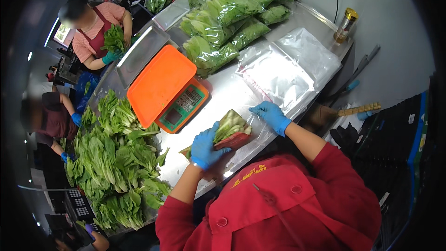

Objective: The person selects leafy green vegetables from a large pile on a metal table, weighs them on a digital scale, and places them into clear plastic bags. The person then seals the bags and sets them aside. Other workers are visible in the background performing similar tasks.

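Note:
Greens [230,128] lie in a partly red wrapping [239,140] near the steel table's front edge. My left hand [209,146], in a blue glove, is closed on this bundle at its left side. To the bundle's right, my blue-gloved right hand [272,116] has its fingers bent together over clear plastic near the edge; what they hold, if anything, is too small to make out. Flat clear bags [292,67] are stacked behind that hand. An orange-topped scale [160,86] stands beyond my left hand.
Loose leafy greens [109,158] cover the left of the table [223,83]. Bagged greens [232,14] are piled behind the scale. A jar [344,25] stands back right. Two co-workers, one holding greens [100,37], another in maroon [51,116], work on the left. Black crates [390,158] are at right.

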A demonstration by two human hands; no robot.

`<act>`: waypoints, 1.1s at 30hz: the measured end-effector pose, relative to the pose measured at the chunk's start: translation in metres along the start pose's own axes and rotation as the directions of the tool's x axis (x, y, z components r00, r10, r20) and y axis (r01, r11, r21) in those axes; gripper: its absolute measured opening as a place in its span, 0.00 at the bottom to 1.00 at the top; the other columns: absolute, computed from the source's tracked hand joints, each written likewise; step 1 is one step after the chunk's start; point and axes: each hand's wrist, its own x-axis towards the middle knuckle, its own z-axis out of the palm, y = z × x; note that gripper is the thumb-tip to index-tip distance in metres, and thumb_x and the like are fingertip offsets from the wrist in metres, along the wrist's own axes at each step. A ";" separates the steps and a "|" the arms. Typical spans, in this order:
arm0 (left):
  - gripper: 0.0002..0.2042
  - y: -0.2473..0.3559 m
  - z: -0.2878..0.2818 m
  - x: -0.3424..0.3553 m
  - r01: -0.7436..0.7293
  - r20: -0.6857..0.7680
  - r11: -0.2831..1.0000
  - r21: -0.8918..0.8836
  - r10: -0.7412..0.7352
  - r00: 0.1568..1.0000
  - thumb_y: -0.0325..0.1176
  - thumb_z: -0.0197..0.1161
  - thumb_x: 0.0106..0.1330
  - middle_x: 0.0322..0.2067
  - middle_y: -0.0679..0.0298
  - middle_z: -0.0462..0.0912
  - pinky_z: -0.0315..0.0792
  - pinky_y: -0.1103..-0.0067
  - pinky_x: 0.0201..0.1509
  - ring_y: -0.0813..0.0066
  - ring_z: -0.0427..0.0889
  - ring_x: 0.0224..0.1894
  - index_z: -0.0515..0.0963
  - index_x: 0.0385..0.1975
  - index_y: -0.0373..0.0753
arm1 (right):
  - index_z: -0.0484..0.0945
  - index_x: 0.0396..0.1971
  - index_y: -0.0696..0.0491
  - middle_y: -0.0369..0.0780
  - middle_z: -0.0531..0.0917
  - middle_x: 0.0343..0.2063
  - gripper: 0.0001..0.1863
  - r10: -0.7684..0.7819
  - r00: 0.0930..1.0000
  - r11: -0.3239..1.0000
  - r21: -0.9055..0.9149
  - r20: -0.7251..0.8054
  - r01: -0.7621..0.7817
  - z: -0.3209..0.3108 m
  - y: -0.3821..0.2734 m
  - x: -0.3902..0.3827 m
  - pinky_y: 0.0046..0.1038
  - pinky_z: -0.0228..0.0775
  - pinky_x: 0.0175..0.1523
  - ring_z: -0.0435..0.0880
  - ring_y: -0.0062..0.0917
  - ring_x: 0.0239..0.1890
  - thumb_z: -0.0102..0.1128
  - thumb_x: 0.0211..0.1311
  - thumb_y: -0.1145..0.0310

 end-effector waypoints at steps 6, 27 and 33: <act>0.45 0.018 0.006 0.020 -0.015 -0.004 0.996 0.086 0.015 1.000 0.47 0.73 0.44 0.37 0.50 0.78 0.71 0.64 0.43 0.48 0.77 0.38 0.60 0.63 0.36 | 0.80 0.31 0.59 0.34 0.78 0.22 0.16 -0.020 0.999 0.952 0.304 -0.026 0.027 0.002 -0.012 0.002 0.21 0.66 0.36 0.71 0.16 0.26 0.64 0.60 0.58; 0.21 0.027 0.041 0.040 0.157 -0.030 0.982 0.101 -0.155 0.988 0.42 0.64 0.54 0.35 0.49 0.78 0.75 0.64 0.36 0.50 0.79 0.34 0.74 0.47 0.43 | 0.79 0.37 0.51 0.42 0.80 0.34 0.08 -0.784 0.591 0.408 -0.558 0.191 0.722 0.044 -0.080 -0.035 0.34 0.67 0.44 0.77 0.36 0.38 0.54 0.62 0.66; 0.45 0.030 -0.002 0.019 0.036 -0.176 0.684 -0.728 -0.237 0.956 0.39 0.66 0.59 0.61 0.49 0.68 0.66 0.74 0.60 0.60 0.72 0.60 0.41 0.71 0.42 | 0.72 0.53 0.54 0.44 0.75 0.54 0.22 -0.622 0.770 0.779 -0.018 -0.141 0.626 -0.006 -0.082 -0.067 0.26 0.68 0.53 0.77 0.28 0.51 0.61 0.60 0.62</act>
